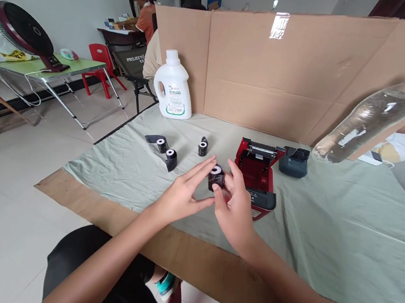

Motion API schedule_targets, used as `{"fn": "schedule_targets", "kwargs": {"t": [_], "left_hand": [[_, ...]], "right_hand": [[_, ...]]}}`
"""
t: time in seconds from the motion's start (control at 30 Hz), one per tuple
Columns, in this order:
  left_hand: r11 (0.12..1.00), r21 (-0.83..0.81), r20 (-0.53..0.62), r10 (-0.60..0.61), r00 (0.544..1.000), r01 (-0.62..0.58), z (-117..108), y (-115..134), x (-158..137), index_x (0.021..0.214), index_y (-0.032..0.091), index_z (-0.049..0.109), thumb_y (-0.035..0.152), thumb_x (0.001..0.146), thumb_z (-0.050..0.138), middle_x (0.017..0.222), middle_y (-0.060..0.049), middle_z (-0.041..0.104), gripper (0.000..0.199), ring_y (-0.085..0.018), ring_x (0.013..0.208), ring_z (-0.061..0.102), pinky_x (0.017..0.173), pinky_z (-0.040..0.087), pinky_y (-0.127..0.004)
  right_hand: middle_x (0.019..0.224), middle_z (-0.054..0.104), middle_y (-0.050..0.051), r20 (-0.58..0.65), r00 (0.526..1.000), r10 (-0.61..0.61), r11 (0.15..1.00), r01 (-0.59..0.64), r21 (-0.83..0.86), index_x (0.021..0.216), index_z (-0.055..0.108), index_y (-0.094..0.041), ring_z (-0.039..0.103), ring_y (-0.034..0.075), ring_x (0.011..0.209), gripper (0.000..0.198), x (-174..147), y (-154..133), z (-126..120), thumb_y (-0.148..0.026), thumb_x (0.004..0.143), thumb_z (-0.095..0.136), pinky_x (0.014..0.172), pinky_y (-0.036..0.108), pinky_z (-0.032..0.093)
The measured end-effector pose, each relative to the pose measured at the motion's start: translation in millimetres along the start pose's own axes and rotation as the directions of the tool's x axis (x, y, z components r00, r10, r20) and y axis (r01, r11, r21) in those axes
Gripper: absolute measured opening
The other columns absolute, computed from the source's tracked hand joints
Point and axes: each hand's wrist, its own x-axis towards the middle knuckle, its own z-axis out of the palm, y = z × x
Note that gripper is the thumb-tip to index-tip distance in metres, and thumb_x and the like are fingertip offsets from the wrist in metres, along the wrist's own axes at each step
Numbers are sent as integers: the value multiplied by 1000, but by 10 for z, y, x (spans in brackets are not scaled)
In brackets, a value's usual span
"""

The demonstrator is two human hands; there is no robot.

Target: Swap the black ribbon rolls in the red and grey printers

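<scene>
A small black paper roll [216,175] with a white core is held up over the table between my hands. My right hand [234,203] grips it, the thumb on its front and the index finger raised beside it. On the other side, my left hand [185,194] steadies the roll with nearly straight fingers, fingertips at its upper left edge and thumb below. Just behind my right hand stands a red printer [255,173], its lid raised. Similar black rolls lie on the cloth: two at the left [161,144] with loose ends, and another roll [202,147] farther back.
A pale green cloth [331,219] covers the table. At the back stand a white jug [174,87], a cardboard screen [262,73] and a large water bottle [372,123]. A dark box-like device [294,162] sits beside the printer. Other people are beyond the screen.
</scene>
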Motion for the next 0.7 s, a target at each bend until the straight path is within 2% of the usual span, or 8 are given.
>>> {"fn": "schedule_targets", "kwargs": {"t": [0.13,0.23,0.37,0.5,0.6,0.63,0.7], "left_hand": [[985,-128,-12,-118,993,116,2,-28,-47,163,30,32,30,96,70,156,-12,55,77,-27,132,66,111,58,-42],[963,-216,-17,-171,985,164,27,-62,-76,163,30,33,29,96,70,155,-11,56,77,-26,132,66,112,57,-41],[902,-340,3,-282,959,267,40,-91,-78,160,30,40,36,93,73,151,-10,60,75,-28,126,70,111,58,-46],[860,-380,-8,-371,929,340,33,-100,-59,140,25,62,38,88,77,137,-10,71,56,-27,119,73,108,61,-44],[869,-343,-50,-395,917,356,-18,-209,-25,126,22,68,36,84,78,122,-8,76,45,-23,109,75,103,62,-40],[872,-318,-75,-415,907,372,-53,-282,-6,122,21,69,34,83,77,117,-7,76,42,-21,105,75,100,62,-38],[866,-256,-135,-472,871,430,-151,-486,55,116,19,68,31,79,76,110,-6,76,39,-20,100,74,95,62,-35]], "right_hand": [[131,73,12,-32,998,54,998,-52,45,143,58,-21,71,26,121,48,16,38,38,-27,96,59,101,41,60],[129,75,9,-13,997,77,986,-74,150,133,68,-22,74,24,117,40,32,57,61,-28,94,63,97,37,63],[129,75,7,0,996,85,967,-83,243,127,74,-21,74,25,115,35,36,70,77,-31,94,67,102,40,61],[133,74,9,-19,997,81,964,-73,257,129,73,-21,72,27,121,36,-34,155,175,-34,97,64,108,44,59],[144,66,11,-31,997,66,971,-57,232,144,63,-22,65,27,133,46,-205,325,361,-36,100,58,114,44,55],[148,63,12,-5,998,68,976,-65,209,149,58,-22,62,27,136,51,-282,393,433,-36,100,57,115,45,54],[149,62,13,123,989,85,987,-100,126,154,51,-23,64,28,134,56,-432,516,560,-35,100,56,112,48,56]]}}
